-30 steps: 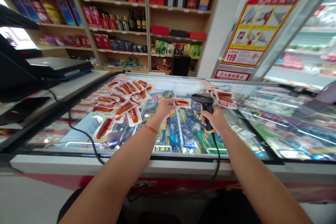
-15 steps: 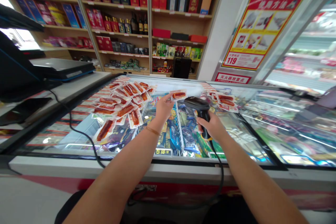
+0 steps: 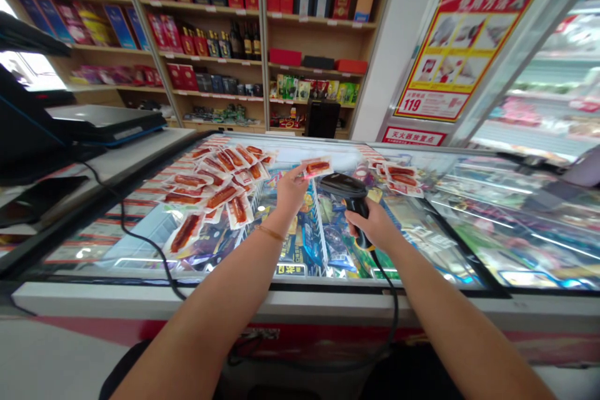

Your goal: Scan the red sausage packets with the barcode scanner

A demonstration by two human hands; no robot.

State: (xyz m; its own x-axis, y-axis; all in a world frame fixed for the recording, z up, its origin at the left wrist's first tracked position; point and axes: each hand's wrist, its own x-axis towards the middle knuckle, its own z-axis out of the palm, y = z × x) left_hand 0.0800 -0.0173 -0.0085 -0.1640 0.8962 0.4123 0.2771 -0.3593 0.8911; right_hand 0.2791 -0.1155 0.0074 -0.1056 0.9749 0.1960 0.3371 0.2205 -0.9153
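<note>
Between the fingers of my left hand (image 3: 291,189) is the edge of a clear packet holding a reddish-brown sausage (image 3: 318,167); a red light shows on it. My right hand (image 3: 375,225) is wrapped round the grip of a black barcode scanner (image 3: 344,185), whose head points left toward that packet. Its cable runs down from the grip past the freezer's front edge. To the left, a spread pile of sausage packets (image 3: 222,194) lies on the glass freezer lid. A smaller group of sausage packets (image 3: 400,178) lies beyond my right hand.
Bagged goods show through the glass of the chest freezer (image 3: 140,300). A black cable (image 3: 154,240) crosses its left side. A scale (image 3: 107,119) stands at the left. Behind are shelves (image 3: 201,9) of boxes and bottles, and a red poster (image 3: 473,37).
The scanner has moved slightly left, closer to the sausage packet in my left hand. A red light now shows on the packet. The view has shifted a little.
</note>
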